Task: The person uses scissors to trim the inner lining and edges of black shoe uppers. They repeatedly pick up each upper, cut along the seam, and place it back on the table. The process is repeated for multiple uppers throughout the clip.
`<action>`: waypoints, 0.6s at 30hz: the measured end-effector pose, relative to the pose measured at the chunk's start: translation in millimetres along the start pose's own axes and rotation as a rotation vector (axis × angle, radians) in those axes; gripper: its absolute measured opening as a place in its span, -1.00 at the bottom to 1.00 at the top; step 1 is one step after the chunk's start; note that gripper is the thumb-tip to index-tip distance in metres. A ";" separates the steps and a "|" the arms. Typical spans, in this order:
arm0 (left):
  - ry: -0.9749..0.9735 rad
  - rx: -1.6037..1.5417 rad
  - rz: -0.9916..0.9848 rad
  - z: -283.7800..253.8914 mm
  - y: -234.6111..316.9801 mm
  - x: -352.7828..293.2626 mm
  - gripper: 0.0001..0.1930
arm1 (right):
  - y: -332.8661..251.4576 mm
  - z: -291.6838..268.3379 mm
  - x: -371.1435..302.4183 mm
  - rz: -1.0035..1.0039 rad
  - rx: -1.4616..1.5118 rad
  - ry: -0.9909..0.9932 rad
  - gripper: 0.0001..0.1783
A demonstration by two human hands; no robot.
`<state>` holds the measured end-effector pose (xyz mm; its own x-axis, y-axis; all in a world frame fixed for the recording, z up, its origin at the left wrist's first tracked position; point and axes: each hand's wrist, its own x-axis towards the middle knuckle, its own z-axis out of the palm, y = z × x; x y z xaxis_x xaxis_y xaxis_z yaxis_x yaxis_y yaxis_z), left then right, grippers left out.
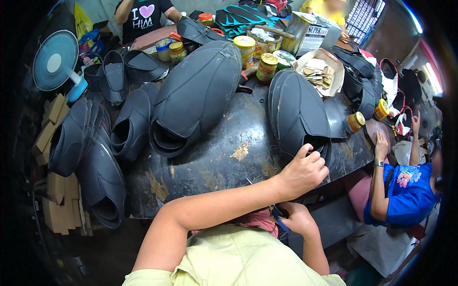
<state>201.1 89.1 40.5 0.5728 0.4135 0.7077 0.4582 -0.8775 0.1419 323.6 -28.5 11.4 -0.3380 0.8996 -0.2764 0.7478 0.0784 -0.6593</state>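
Observation:
My left forearm crosses in front of me. My left hand (304,172) is closed, its fingertips pinched at the near opening of a stack of black shoe uppers (298,107); anything between them is too small to make out. Low by my lap, my right hand (299,220) is closed around the blue handles of scissors (280,220). My left forearm hides most of the scissors. Left of that stack lies a larger pile of black shoe uppers (198,93) with stitched seams.
More black uppers (102,176) crowd the left of the dark, worn table (214,159). Jars (244,47), a tin can (305,35) and a box of small tan pieces (324,66) stand farther back. A fan (56,61) is far left; a person in blue (405,190) sits right.

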 end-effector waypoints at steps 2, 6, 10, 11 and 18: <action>0.016 0.006 -0.008 1.3 -0.2 2.1 -0.97 | 2.2 1.0 1.1 -0.014 0.041 0.005 -0.54; -0.030 -0.082 -0.112 1.3 -7.7 -0.3 -0.91 | -1.9 -2.9 5.8 0.000 -0.016 -0.033 -0.50; -0.033 -0.296 -0.065 -20.8 -32.2 2.2 -0.64 | -13.1 -8.3 8.2 0.014 -0.033 -0.044 -0.43; -0.019 -0.379 -0.024 -31.7 -40.9 6.0 -0.57 | -14.2 -9.1 9.1 0.052 -0.025 -0.061 -0.43; 0.210 0.587 -0.503 -156.4 -209.5 -2.7 -0.12 | -12.2 -6.5 7.6 0.127 0.040 -0.064 -0.45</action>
<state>-2.7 233.8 117.1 0.0894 0.6195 0.7799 0.9437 -0.3031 0.1326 315.6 -19.8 21.9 -0.2787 0.8717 -0.4030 0.7643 -0.0528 -0.6427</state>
